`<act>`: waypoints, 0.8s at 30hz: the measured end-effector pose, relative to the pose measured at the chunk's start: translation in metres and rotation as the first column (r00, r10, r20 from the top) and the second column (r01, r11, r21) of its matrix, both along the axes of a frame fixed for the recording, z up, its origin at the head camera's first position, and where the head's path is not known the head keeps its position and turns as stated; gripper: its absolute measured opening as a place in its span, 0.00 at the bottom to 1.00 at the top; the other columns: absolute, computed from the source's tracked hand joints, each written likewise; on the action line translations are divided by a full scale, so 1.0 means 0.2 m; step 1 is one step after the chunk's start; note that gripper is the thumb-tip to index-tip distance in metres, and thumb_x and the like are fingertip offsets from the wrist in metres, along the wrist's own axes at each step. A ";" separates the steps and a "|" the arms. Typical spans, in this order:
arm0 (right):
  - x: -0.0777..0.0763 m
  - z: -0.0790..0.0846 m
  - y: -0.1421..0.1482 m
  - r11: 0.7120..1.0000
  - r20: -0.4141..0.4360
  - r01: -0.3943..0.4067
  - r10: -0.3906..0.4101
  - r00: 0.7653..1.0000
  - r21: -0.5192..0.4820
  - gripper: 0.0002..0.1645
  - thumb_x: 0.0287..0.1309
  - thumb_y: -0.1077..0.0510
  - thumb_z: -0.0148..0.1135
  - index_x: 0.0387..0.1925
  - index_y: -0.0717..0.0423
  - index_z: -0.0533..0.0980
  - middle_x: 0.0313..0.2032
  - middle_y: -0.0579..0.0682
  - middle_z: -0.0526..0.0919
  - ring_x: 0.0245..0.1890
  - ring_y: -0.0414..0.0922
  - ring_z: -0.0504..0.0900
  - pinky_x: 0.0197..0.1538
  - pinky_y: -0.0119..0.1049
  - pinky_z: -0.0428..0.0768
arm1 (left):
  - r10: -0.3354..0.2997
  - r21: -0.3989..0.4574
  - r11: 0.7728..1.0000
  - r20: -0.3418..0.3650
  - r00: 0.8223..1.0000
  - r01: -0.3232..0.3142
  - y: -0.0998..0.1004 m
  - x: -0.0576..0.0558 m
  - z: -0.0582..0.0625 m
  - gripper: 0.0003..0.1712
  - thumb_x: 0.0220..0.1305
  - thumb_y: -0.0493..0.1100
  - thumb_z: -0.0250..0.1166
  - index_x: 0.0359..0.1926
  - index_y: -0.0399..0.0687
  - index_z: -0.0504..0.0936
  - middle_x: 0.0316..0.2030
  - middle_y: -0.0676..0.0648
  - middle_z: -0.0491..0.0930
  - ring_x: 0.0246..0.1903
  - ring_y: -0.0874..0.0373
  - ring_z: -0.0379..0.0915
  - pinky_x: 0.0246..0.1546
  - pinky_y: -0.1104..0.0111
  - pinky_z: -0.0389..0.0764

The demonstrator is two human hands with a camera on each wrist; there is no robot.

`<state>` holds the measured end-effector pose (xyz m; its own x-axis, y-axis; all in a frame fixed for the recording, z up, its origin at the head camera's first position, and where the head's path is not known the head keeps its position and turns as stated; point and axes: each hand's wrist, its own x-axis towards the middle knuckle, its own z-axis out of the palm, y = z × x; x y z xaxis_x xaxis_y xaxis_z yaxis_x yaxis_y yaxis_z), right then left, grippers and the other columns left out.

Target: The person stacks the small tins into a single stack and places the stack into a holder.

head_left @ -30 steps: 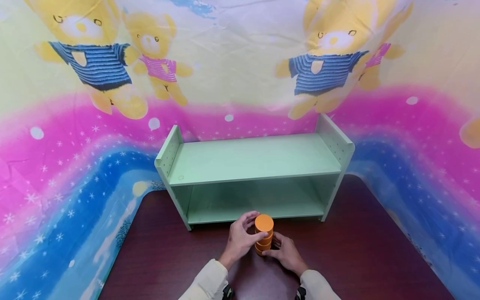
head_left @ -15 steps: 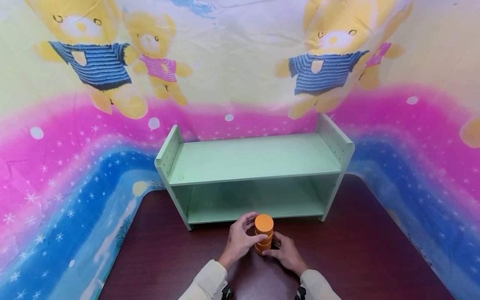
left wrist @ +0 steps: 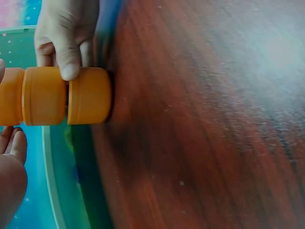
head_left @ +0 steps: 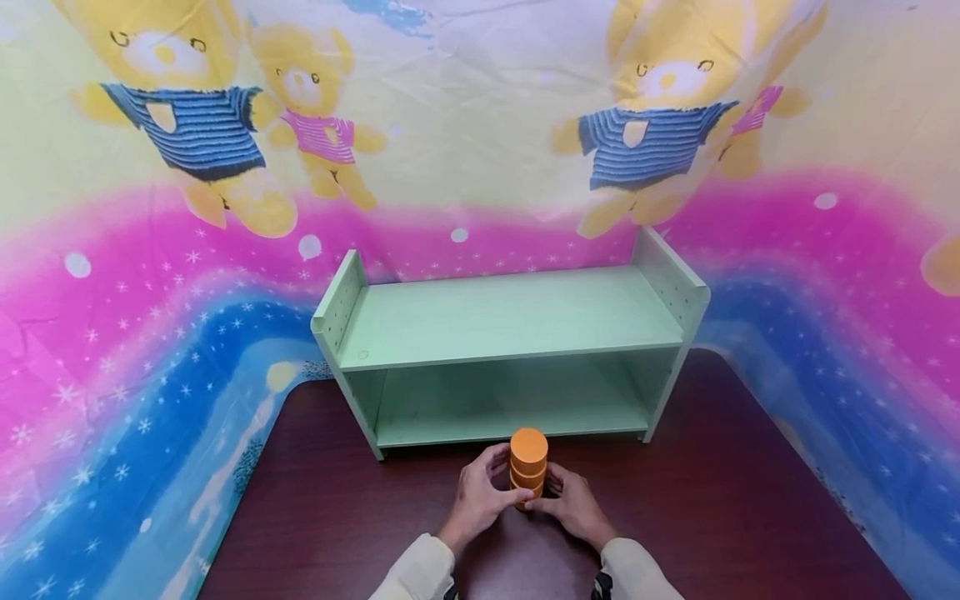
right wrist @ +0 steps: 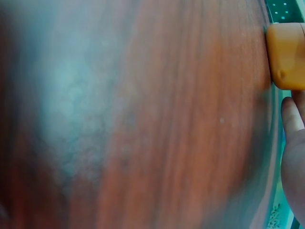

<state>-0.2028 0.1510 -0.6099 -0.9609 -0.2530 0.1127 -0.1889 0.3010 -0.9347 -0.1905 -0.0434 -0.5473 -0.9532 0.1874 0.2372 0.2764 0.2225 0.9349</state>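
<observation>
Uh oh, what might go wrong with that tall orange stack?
It might topple: the orange stack is tall and narrow, so an uneven push from the left grip or right grip could tip it. The pieces might slide apart, since a dark gap shows between the lowest piece and the one above. And the green shelf stands just behind, so a falling piece might bump it.

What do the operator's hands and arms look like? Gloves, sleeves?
Left hand and right hand: no gloves. Left sleeve and right sleeve: cream, long. Left black item and right black item by inner cuffs, unidentifiable.
</observation>
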 end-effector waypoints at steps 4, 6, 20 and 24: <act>0.00 0.00 0.01 1.000 0.006 -0.021 0.021 1.000 0.012 0.39 0.49 0.55 0.79 0.61 0.66 0.74 0.56 0.63 0.81 0.56 0.59 0.80 0.56 0.47 0.82 | 0.010 -0.038 0.999 0.005 1.000 -0.010 -0.01 0.00 -0.03 0.39 0.44 0.36 0.83 0.59 0.37 0.77 0.55 0.39 0.80 0.54 0.44 0.79 0.54 0.63 0.82; 0.00 0.00 0.01 0.999 0.013 -0.033 0.033 0.999 0.014 0.40 0.50 0.54 0.78 0.61 0.66 0.73 0.56 0.64 0.80 0.57 0.59 0.80 0.57 0.47 0.82 | 0.013 -0.048 0.999 0.014 1.000 -0.012 -0.01 0.00 -0.05 0.39 0.44 0.36 0.82 0.59 0.37 0.77 0.55 0.39 0.81 0.54 0.45 0.80 0.54 0.63 0.82; 0.00 0.02 0.01 1.000 0.011 -0.017 0.016 1.000 0.015 0.40 0.47 0.57 0.80 0.60 0.67 0.73 0.56 0.64 0.80 0.57 0.60 0.80 0.57 0.51 0.81 | 0.017 -0.069 0.997 0.031 0.999 -0.015 -0.02 -0.01 -0.17 0.36 0.45 0.33 0.81 0.57 0.36 0.78 0.54 0.38 0.81 0.52 0.46 0.81 0.54 0.65 0.82; 0.00 0.02 0.01 0.999 -0.017 -0.011 0.012 1.000 0.049 0.40 0.46 0.55 0.81 0.59 0.66 0.74 0.55 0.63 0.81 0.55 0.60 0.81 0.57 0.51 0.81 | 0.018 -0.088 0.996 0.045 0.999 -0.014 -0.03 -0.01 -0.20 0.35 0.45 0.32 0.81 0.56 0.35 0.78 0.53 0.38 0.81 0.52 0.45 0.81 0.54 0.64 0.82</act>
